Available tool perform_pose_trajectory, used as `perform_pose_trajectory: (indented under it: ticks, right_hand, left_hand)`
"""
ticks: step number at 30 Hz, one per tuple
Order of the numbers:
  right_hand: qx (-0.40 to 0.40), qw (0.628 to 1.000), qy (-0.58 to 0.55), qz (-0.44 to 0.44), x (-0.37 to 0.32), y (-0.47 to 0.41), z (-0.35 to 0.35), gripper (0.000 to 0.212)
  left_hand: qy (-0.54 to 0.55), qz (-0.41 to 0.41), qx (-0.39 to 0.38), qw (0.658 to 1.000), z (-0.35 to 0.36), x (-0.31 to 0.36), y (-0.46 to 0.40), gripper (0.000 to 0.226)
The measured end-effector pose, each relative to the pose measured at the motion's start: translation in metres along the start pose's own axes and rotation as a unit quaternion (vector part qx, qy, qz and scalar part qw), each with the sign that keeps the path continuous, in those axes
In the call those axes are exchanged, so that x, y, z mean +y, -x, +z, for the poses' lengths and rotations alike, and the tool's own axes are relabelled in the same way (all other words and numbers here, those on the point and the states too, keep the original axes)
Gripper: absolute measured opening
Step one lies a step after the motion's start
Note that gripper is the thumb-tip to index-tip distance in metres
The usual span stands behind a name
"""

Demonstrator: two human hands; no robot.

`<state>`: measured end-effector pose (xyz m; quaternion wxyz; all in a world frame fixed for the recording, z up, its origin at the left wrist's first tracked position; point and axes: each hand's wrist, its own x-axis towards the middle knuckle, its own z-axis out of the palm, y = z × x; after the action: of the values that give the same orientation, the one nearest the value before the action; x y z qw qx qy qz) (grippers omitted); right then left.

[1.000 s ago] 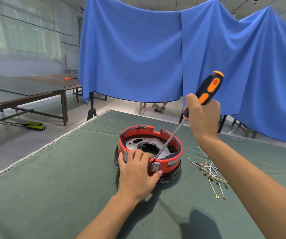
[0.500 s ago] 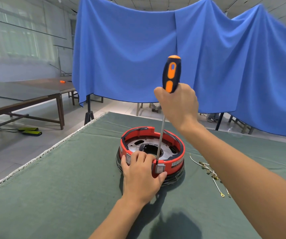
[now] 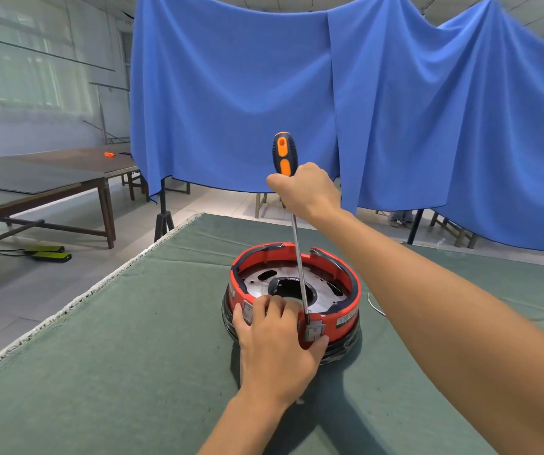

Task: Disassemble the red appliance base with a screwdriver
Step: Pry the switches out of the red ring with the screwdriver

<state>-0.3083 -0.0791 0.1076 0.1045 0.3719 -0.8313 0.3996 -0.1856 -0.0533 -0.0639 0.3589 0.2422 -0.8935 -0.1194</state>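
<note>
Gripping the black-and-orange handle of a screwdriver (image 3: pixel 285 158) in a clenched right hand (image 3: pixel 306 192), a person holds the tool nearly upright over the red appliance base (image 3: pixel 339 315), its long steel shaft running down to the near rim beside a small grey switch (image 3: pixel 314 331). The left hand (image 3: pixel 275 349) steadies the near side of the round base, its fingers (image 3: pixel 272 305) curled over the red rim and the thumb pressed against the wall below the switch. The base sits near the middle of a counter (image 3: pixel 100 372) covered in green felt, its metal inner plate exposed. A few loose wires (image 3: pixel 375 307) lie just right of the base. A blue cloth (image 3: pixel 231 93) hangs behind, with wooden tables (image 3: pixel 50 185) at left.
</note>
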Motion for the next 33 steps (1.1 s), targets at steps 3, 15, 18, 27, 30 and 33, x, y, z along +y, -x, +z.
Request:
perform_pose_trajectory:
  ticks: [3,15,18,27,30,33]
  right_hand:
    - [0.006,0.999,-0.035,0.008,0.003,0.004,-0.009,0.03]
    - [0.181,0.963,-0.196,0.038,0.043,0.089,-0.084,0.028]
    - [0.263,0.92,-0.28,0.076,0.07,0.109,-0.087,0.029]
    - [0.378,0.812,-0.391,0.212,0.123,0.134,-0.081,0.032]
    - [0.395,0.799,-0.398,0.216,0.131,0.138,-0.078,0.032]
    - [0.405,0.783,-0.404,0.242,0.137,0.143,-0.073,0.034]
  left_hand:
    - [0.004,-0.006,-0.007,1.0,0.0,-0.001,0.001,0.047]
    - [0.118,-0.039,-0.005,0.992,-0.005,0.001,0.001,0.033]
    - [0.128,-0.039,0.012,0.991,-0.005,0.002,0.002,0.036]
    - [0.105,-0.032,0.017,0.994,-0.001,0.003,0.003,0.03]
    - [0.102,-0.032,0.021,0.994,-0.001,0.004,0.003,0.035]
    - [0.097,-0.03,0.024,0.994,0.0,0.004,0.004,0.034]
